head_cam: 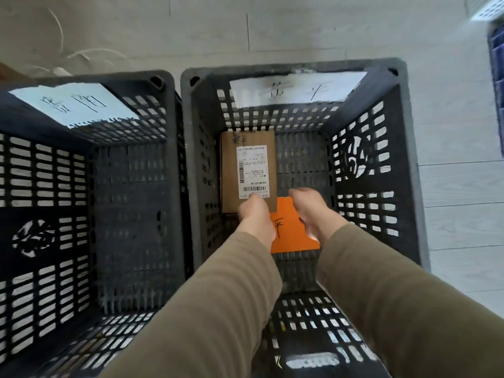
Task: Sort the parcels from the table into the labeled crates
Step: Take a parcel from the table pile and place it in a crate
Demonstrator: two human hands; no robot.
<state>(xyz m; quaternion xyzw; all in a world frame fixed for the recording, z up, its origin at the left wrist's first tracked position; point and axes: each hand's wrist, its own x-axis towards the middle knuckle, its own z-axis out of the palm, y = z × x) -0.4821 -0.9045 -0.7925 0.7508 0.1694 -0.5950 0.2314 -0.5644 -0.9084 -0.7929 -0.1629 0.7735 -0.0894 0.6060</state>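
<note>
Both my arms reach down into the right black crate, which carries a handwritten paper label on its far wall. A brown cardboard parcel with a white shipping label lies on the crate floor. My left hand grips its near end. Under it, towards me, lies an orange parcel with a black handwritten mark. My right hand is curled around the cardboard parcel's near right corner, over the orange parcel.
The left black crate stands beside it with its own paper label and nothing visible inside. Pale floor lies beyond both crates. A blue crate and a white basket show at the far right edge.
</note>
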